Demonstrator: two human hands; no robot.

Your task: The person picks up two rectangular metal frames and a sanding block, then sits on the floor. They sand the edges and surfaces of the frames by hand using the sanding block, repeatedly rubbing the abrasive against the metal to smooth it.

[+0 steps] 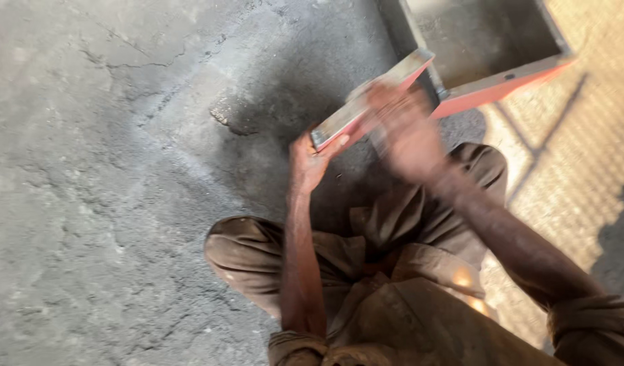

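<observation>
Both grips are closing on one flat metal bar [366, 102]: the left hand [310, 163] is pinching its near lower end, the right hand [403, 132], blurred, is wrapping its middle. Its long axis is running up and away toward a red-edged metal frame [502, 85] lying on the cracked concrete floor [109, 169], its far end touching or just short of the frame.

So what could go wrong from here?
1. The left hand holds only the lower end of the metal bar; it might slip onto the knees.
2. The right hand is blurred beside the bar's edge; fingers could get cut or pinched against the metal frame.
</observation>
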